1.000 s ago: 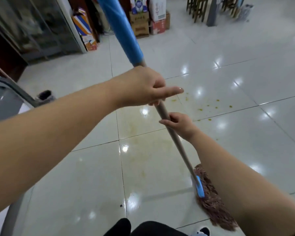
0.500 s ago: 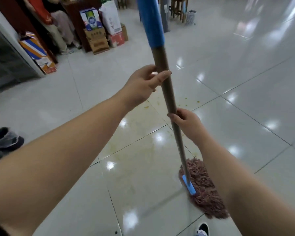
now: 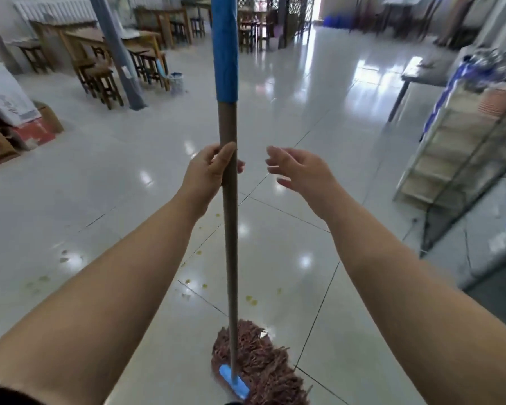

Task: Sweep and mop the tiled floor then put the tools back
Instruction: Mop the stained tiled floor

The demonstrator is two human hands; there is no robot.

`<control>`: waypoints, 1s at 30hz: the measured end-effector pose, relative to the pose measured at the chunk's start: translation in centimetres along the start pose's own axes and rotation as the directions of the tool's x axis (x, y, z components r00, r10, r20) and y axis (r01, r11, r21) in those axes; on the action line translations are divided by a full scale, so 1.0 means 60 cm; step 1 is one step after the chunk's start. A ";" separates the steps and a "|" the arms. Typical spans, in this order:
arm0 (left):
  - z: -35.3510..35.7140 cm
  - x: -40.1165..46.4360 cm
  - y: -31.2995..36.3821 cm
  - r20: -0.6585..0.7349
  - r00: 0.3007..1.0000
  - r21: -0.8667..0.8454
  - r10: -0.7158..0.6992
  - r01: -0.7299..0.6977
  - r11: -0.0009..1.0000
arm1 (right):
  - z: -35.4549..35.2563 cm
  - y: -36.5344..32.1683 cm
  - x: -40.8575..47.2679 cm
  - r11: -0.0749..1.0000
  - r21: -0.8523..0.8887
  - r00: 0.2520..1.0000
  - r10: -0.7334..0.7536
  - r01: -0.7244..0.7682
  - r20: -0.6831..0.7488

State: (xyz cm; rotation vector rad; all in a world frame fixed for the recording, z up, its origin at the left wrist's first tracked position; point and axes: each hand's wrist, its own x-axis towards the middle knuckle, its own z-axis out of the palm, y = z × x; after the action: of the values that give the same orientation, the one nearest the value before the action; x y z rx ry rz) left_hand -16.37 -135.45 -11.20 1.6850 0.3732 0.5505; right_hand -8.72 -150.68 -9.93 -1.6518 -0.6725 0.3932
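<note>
Midway up the stiff mop handle (image 3: 228,200), the left hand (image 3: 206,171) clamps firmly. Right hand (image 3: 300,168) hovers beside it, fingers apart; the soft stringy mop head (image 3: 260,363) probably drags heavily.

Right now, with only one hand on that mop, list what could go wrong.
1. Only the left hand grips the mop handle; the right hand is open beside it, so the upright handle may tip or twist.
2. Yellow spots lie on the glossy tiled floor ahead of the mop head; a wet pass could smear them, and the floor could be slippery underfoot.
</note>
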 end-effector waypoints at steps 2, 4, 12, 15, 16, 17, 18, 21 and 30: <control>0.048 0.028 -0.008 0.064 0.998 -0.025 0.002 -0.001 1.000 | -0.025 -0.023 0.029 0.998 -0.023 0.998 -0.062 0.061 -0.020; 0.091 0.051 -0.020 0.113 0.994 -0.042 -0.002 0.007 0.999 | -0.047 -0.041 0.057 0.994 -0.038 0.993 -0.106 0.104 -0.044; 0.211 0.150 -0.079 0.145 0.989 -0.149 -0.032 0.053 0.987 | -0.143 0.013 0.177 0.994 -0.102 0.995 -0.039 0.030 -0.090; 0.251 0.218 -0.111 0.109 0.992 -0.186 -0.062 0.082 0.979 | -0.172 0.056 0.257 0.992 -0.125 0.997 -0.024 0.014 -0.078; 0.260 0.244 -0.128 0.080 0.994 -0.201 -0.075 0.089 0.975 | -0.178 0.075 0.290 0.992 -0.128 0.998 -0.006 -0.002 -0.060; 0.266 0.272 -0.145 0.037 0.995 -0.210 -0.091 0.097 0.973 | -0.181 0.094 0.325 0.990 -0.139 0.999 0.018 -0.022 -0.035; 0.269 0.301 -0.159 -0.007 0.994 -0.207 -0.111 0.107 0.972 | -0.183 0.110 0.361 0.987 -0.156 0.999 0.043 -0.043 -0.004; 0.278 0.381 -0.200 -0.085 0.982 -0.216 -0.171 0.150 0.965 | -0.192 0.150 0.469 0.981 -0.172 0.986 0.108 -0.086 0.129; 0.411 0.513 -0.273 -0.042 0.924 -0.147 -0.381 0.371 0.917 | -0.328 0.260 0.652 0.941 0.001 0.919 0.332 -0.340 0.213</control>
State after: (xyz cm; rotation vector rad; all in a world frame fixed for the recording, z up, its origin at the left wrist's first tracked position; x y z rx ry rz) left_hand 23.81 -136.37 -25.72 1.4171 0.6802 0.3393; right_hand 36.52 -142.77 -16.90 -1.7063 -0.5299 0.8342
